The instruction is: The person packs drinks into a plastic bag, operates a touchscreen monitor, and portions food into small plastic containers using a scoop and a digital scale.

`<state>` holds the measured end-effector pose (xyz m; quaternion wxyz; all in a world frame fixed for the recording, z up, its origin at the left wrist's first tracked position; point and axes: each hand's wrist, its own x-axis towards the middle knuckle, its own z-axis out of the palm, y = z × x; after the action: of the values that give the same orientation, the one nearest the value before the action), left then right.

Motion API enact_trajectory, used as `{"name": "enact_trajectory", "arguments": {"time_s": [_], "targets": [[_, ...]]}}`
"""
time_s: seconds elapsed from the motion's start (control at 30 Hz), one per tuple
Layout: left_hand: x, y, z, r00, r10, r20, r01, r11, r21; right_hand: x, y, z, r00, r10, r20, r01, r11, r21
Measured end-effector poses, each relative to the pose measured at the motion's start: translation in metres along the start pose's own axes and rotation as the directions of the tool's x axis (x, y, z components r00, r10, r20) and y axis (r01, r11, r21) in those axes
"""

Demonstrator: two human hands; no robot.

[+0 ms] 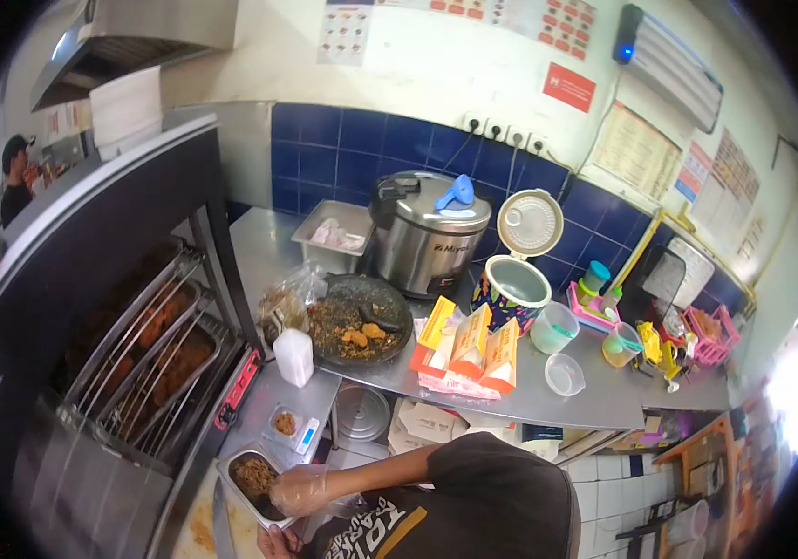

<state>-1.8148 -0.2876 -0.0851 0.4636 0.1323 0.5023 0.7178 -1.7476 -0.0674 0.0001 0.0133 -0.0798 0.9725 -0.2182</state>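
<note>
My right hand, in a clear plastic glove, reaches into a rectangular metal pan of chopped brown food. Its fingers point down into the pan and are mostly hidden, so their grip does not show. At the pan's near end my left hand is closed on the rim, partly cut off by the frame's lower edge. Just beyond the pan, a small digital scale carries a little clear cup with some brown food in it. A long knife blade lies left of the pan on a pale, stained board.
A heated cabinet with food trays stands left. Along the counter are a white jug, a stone mortar, a steel rice cooker, folded food boxes and an open patterned rice warmer. Another person is far left.
</note>
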Motion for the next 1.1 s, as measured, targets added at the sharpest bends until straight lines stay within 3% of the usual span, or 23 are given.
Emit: {"name": "enact_trajectory", "arguments": {"time_s": [0.07,0.1,0.17,0.2,0.23,0.3,0.37,0.4,0.43,0.47,0.6,0.77,1.1], "targets": [[0.002,0.006,0.009,0.999,-0.038,-0.029,0.040,0.998,0.047,-0.002,0.011,0.005,0.999,-0.037,0.022,0.036,0.998,0.050],[0.009,0.001,0.000,0.999,-0.030,-0.014,0.031,0.998,0.050,-0.009,0.012,0.004,0.998,0.038,0.042,-0.042,0.994,0.104],[0.036,-0.026,-0.038,0.933,-0.062,0.356,0.032,0.995,0.090,-0.019,0.013,0.010,0.979,0.185,0.091,-0.200,0.958,0.206],[0.051,-0.037,-0.056,0.923,-0.183,0.339,0.106,0.967,0.233,-0.019,0.022,0.023,0.982,0.181,0.059,-0.190,0.946,0.264],[0.051,-0.030,-0.044,0.930,-0.188,0.317,0.119,0.967,0.223,-0.018,0.031,0.038,0.984,0.176,0.027,-0.176,0.931,0.320],[0.051,-0.016,-0.015,0.937,-0.186,0.297,0.133,0.973,0.191,-0.038,0.008,0.009,0.989,0.143,-0.046,-0.148,0.979,-0.142],[0.058,-0.013,0.005,0.928,-0.198,0.315,0.145,0.972,0.184,-0.052,-0.009,-0.013,0.993,0.112,-0.046,-0.119,0.971,-0.209],[0.061,-0.012,0.014,0.925,-0.203,0.322,0.148,0.971,0.185,-0.057,-0.021,-0.022,0.927,0.362,-0.095,-0.370,0.924,-0.092],[0.062,-0.013,0.022,0.920,-0.210,0.332,0.154,0.970,0.187,-0.064,-0.028,-0.028,0.799,0.590,-0.113,-0.590,0.807,0.041],[0.064,-0.014,0.031,0.916,-0.215,0.340,0.157,0.969,0.189,-0.074,-0.026,-0.034,0.867,0.497,-0.038,-0.499,0.863,-0.076],[0.073,-0.026,0.072,0.904,-0.226,0.364,0.164,0.967,0.194,-0.116,-0.014,-0.042,0.868,0.491,-0.075,-0.496,0.860,-0.116],[0.082,-0.055,0.134,0.903,-0.225,0.367,0.161,0.967,0.197,-0.191,0.004,-0.062,0.806,0.506,-0.308,-0.520,0.853,0.042],[0.089,-0.128,0.252,0.901,-0.285,0.328,0.232,0.954,0.191,-0.324,0.054,-0.105,0.790,0.562,-0.245,-0.563,0.823,0.074]]}}
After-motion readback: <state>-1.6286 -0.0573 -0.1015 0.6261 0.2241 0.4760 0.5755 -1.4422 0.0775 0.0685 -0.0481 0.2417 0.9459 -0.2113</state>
